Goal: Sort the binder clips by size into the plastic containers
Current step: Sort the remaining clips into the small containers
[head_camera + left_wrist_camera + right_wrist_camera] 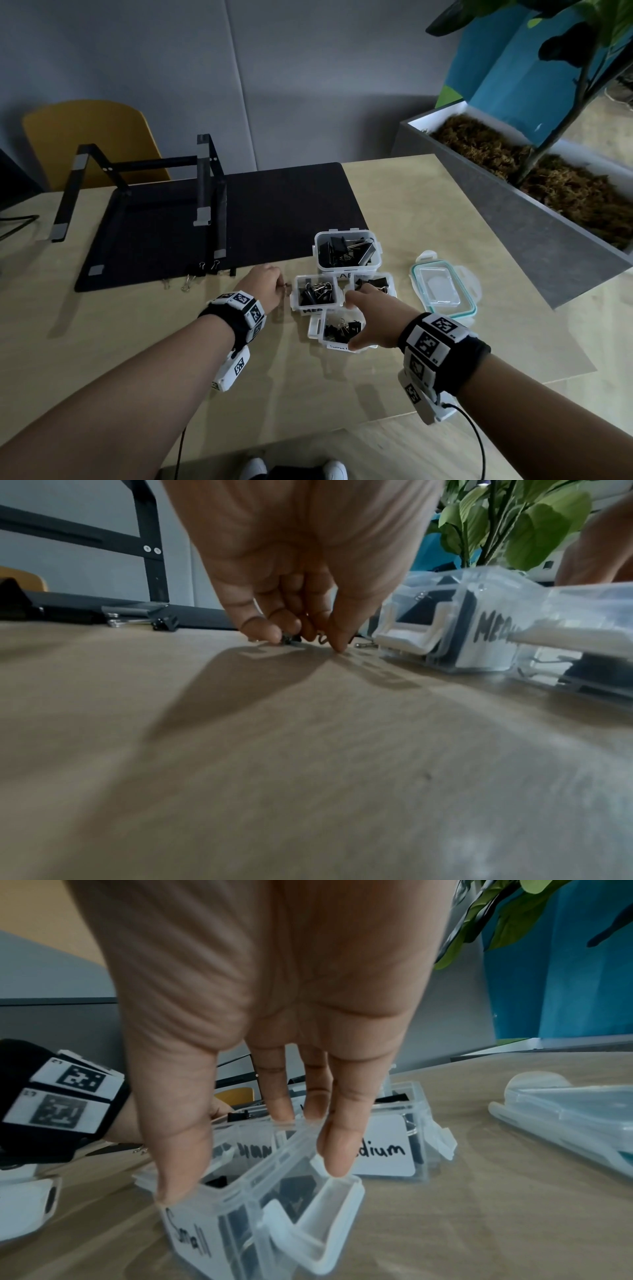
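Four clear plastic containers hold black binder clips: a large one [347, 251], two medium ones [317, 291] [375, 284] and a small one [337, 330]. My left hand [279, 284] is low on the table just left of the medium container [479, 634], and its thumb and fingers [263, 631] pinch a small binder clip [289, 640]. My right hand [356, 320] hovers over the small container [246, 1218]. Its fingers are straight; the thumb [171, 1191] and fingertips touch the rim.
Three loose clips [191, 278] lie at the front edge of a black mat [274, 212] that carries a black metal stand [202, 185]. A clear lid [442, 286] lies right of the containers. A planter box [513, 219] borders the table's right side.
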